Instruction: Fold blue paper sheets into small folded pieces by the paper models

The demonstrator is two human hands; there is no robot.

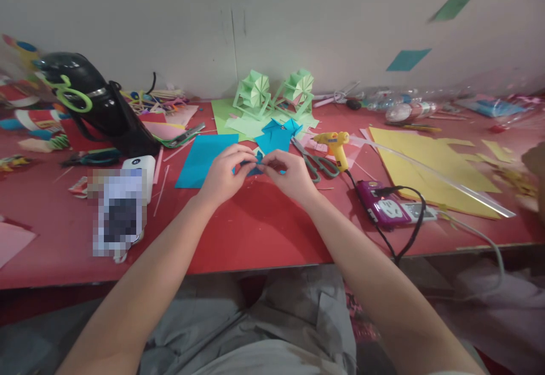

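My left hand [227, 172] and my right hand [289, 175] meet above the red table, fingertips almost touching. Between them they pinch a small piece of folded blue paper [259, 159], mostly covered by the fingers. A flat blue sheet [206, 151] lies partly under my left hand. Just beyond the hands are a folded blue paper shape [276, 134] and light green paper scraps [247, 125]. Grey-handled scissors [317, 162] rest beside my right hand, close to a yellow glue gun [334, 143].
Two green paper wheels on stands [254, 92] are at the back. A black bottle [96, 100] and a phone [121, 210] stand left. Right are a purple power socket [381, 205] with cables, yellow sheets [426, 165], a clear strip [468, 193] and plastic bottles [411, 111].
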